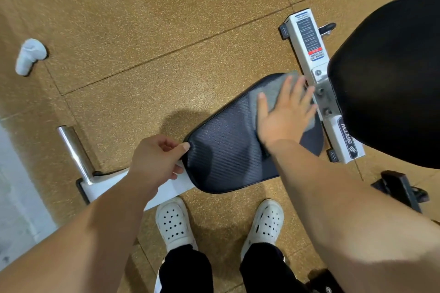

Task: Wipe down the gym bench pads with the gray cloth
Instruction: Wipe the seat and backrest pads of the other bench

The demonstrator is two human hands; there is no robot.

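- Seat pad: dark, ribbed texture, low in mid frame, mounted on white frame.
- Gray cloth: lies on far end of seat pad, next to the metal bracket.
- Right hand: flat, fingers spread, palm pressing down on cloth; not gripping, just pressing.
- Left hand: closed round near-left edge of seat pad, thumb on top of rim, fingers curled under.
- Back pad: large, black, upper right, higher than seat pad; no hand on it.
- White beam w/ label sticker runs from bracket toward top of frame; another white section w/ logo below bracket.
- Chrome bar: at left end of white frame, sticking out over floor.
- Floor: brown speckled rubber tiles, seams visible.
- White crumpled item on floor, upper left, well apart from bench; can't tell what it is.
- Person stands at near side of seat pad; white perforated clogs, black trousers.
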